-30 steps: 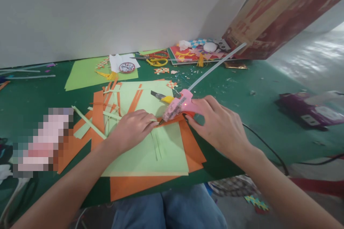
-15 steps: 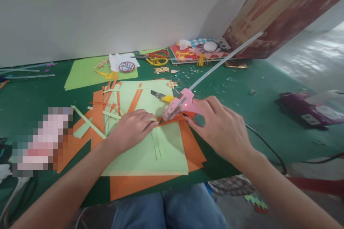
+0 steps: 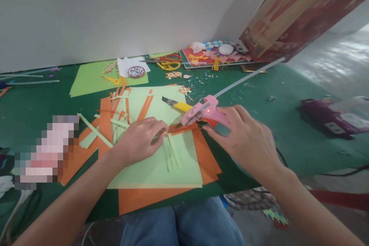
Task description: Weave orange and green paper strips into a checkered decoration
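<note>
My right hand [image 3: 242, 138] is closed round the handle of a pink hot glue gun [image 3: 201, 111], whose small light glows red. A long translucent glue stick [image 3: 250, 77] sticks out of its back. The nozzle points down and left, above an orange paper strip [image 3: 187, 127]. My left hand [image 3: 144, 138] pinches the ends of narrow pale green paper strips [image 3: 172, 153] with a bit of orange between them. These strips hang over a stack of pale green paper [image 3: 152, 177]. A yellow utility knife [image 3: 181, 106] lies just behind the glue gun.
Loose orange and green strips [image 3: 115, 119] lie left of the stack, over orange paper [image 3: 77, 161]. Scissors [image 3: 168, 65], a round tin [image 3: 136, 71] and craft pieces line the back wall. A purple package [image 3: 331, 117] is at the right. A black cord [image 3: 340, 175] runs off the right edge.
The glue gun has moved right and tipped, so its glue stick hangs lower. My left fingertips have shifted slightly left off the orange strip, and the green strips show spread further apart.
</note>
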{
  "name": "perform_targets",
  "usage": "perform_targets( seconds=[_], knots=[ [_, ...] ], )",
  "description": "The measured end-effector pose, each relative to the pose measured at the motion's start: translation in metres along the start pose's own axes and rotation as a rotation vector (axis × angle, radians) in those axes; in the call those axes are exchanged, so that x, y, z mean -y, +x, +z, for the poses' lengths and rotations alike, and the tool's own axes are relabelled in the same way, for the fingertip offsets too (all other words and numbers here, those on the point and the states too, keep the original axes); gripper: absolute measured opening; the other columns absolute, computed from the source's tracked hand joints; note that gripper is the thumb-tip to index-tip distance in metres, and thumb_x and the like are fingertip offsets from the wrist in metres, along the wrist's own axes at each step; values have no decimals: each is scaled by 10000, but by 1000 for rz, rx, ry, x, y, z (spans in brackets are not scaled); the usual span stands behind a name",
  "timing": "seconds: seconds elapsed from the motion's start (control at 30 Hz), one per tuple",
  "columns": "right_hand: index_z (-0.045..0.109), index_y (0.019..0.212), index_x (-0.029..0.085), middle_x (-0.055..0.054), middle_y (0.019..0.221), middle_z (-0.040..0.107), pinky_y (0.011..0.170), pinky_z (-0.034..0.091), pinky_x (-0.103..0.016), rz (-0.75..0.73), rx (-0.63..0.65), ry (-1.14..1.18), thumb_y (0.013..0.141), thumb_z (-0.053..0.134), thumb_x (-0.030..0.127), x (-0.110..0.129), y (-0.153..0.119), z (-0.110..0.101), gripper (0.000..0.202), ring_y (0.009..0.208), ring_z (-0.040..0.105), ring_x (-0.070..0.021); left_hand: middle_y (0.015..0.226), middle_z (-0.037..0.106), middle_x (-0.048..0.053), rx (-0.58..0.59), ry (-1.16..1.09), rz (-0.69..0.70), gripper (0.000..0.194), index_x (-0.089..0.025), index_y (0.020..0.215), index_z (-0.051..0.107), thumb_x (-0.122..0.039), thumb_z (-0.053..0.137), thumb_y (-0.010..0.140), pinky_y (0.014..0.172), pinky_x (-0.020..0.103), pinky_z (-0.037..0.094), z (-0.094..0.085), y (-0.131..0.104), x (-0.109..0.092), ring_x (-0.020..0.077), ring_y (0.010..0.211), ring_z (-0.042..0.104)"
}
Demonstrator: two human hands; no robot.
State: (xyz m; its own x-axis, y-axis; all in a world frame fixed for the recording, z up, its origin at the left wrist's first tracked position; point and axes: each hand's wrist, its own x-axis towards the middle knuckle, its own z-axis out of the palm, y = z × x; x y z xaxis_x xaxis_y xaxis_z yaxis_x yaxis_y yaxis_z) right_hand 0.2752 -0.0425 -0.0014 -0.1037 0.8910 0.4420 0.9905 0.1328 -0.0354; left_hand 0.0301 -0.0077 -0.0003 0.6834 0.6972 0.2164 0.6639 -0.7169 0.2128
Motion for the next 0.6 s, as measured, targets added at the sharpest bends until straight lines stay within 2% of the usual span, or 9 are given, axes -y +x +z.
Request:
perform_targets(
  seconds=[0.2,0.43,0.6],
  knots=[
    [548,950,185,-76,882,615,470,310,-269,80,-25,19,837,489,445,-5,-4,-3,289,619,561,-182,736,633,16,-48,76,-102,183,-179,806,552,-274,442,917,627,263,428,7,6,-8,160,714,610],
    [546,975,206,-93,936,620,487,337,-288,157,14,54,829,480,455,-12,-7,-9,296,689,589,-229,683,626,9,-86,189,-43,148,-178,781,558,-276,512,882,579,246,405,6,7,-11,154,667,604],
    [552,967,201,-110,922,622,497,354,-302,186,2,55,832,442,506,-17,-7,-11,351,691,589,-239,687,623,1,-91,165,-83,147,-180,773,553,-287,531,872,592,252,415,7,7,-11,155,674,608]
  ],
)
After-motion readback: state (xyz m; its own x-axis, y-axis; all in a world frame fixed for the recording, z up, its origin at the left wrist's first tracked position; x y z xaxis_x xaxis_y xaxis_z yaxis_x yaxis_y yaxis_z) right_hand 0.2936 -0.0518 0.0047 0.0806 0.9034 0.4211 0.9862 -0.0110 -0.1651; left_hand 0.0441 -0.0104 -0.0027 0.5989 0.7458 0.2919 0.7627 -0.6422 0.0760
